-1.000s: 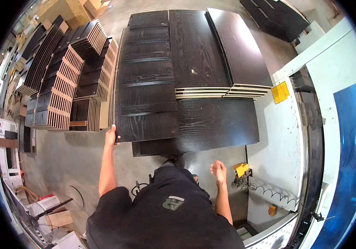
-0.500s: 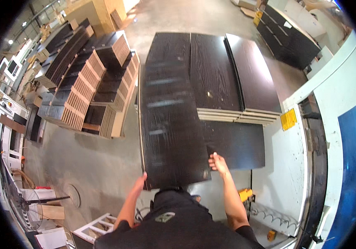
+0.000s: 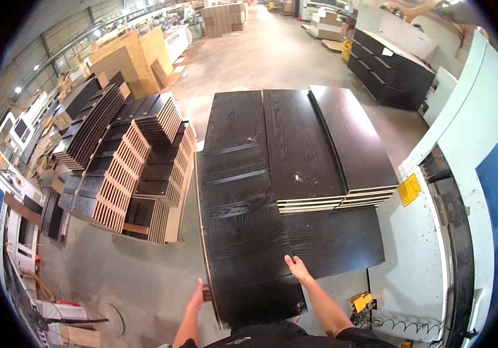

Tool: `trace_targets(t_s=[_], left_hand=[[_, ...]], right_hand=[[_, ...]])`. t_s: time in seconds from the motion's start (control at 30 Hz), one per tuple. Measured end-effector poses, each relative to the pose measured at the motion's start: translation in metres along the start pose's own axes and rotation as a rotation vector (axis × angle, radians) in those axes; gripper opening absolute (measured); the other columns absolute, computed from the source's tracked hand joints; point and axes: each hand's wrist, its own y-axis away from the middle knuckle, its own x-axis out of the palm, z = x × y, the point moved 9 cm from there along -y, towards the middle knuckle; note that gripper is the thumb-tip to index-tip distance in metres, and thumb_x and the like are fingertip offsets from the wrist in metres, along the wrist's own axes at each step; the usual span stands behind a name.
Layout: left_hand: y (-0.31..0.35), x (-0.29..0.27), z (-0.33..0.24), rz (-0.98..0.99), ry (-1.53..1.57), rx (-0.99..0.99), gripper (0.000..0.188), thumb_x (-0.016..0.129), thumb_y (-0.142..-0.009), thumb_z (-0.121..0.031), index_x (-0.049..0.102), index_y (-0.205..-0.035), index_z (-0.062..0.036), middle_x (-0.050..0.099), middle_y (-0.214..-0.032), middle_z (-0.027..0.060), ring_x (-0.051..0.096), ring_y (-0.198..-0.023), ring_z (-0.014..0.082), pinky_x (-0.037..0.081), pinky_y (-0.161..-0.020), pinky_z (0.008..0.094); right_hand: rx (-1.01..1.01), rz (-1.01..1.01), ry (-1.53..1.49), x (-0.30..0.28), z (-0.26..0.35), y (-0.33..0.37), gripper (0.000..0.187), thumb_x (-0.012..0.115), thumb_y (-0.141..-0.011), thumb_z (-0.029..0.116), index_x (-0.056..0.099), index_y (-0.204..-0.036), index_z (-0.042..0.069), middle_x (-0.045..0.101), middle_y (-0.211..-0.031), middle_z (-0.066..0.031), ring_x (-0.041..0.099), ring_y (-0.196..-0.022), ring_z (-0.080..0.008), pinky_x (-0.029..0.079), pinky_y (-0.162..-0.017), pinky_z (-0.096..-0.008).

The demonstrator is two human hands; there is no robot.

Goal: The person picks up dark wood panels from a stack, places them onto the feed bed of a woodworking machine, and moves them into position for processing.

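Note:
A long black wood-grain panel (image 3: 243, 238) lies lengthwise before me, its near end close to my body. My right hand (image 3: 299, 270) is at its right edge, thumb on the rim and the other fingers partly hidden, closed on the edge. Just outside the left edge is my left hand (image 3: 201, 293), thumb raised and fingers apart, holding nothing. Beyond and to the right lie stacked black panels (image 3: 301, 145) with pale cut edges. A lower black panel surface (image 3: 336, 240) shows between that stack and my right forearm.
Slatted stacks of black boards (image 3: 118, 174) stand on the left. A pale machine frame (image 3: 414, 255) with a yellow label (image 3: 410, 189) runs along the right. Beside my right arm are a yellow fitting (image 3: 363, 302) and a coiled hose (image 3: 400, 326). A black stack (image 3: 388, 69) stands far right.
My view has tilted up, showing more floor beyond. My right hand has come onto the panel's right edge; my left hand has come away from the left edge.

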Motion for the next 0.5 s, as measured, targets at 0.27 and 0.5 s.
trace_targets(t_s=[0.27,0.5], left_hand=[[-0.103,0.042,-0.167,-0.227,0.269,0.341,0.052,0.057,-0.102,-0.053,0.068,-0.091,-0.0022,0.064,-0.079,0.0040,0.057,-0.071,0.0171,0.048,-0.067,0.0368],[-0.090,0.053,-0.206,-0.497,-0.117,0.458,0.052,0.062,-0.101,-0.044,0.052,-0.073,-0.0016,0.050,-0.075,0.0029,0.042,-0.073,0.0154,0.041,-0.069,0.0376]], right_hand=[[-0.218,-0.268,0.094,-0.009,0.022,0.022,0.052,0.064,-0.098,0.052,0.055,-0.091,0.001,0.060,-0.081,-0.0084,0.054,-0.081,-0.0167,0.047,-0.075,-0.0390],[-0.256,-0.380,0.065,-0.026,0.072,0.064,0.047,0.066,-0.097,0.046,0.053,-0.089,0.002,0.053,-0.076,-0.0131,0.053,-0.073,-0.0221,0.047,-0.071,-0.0402]])
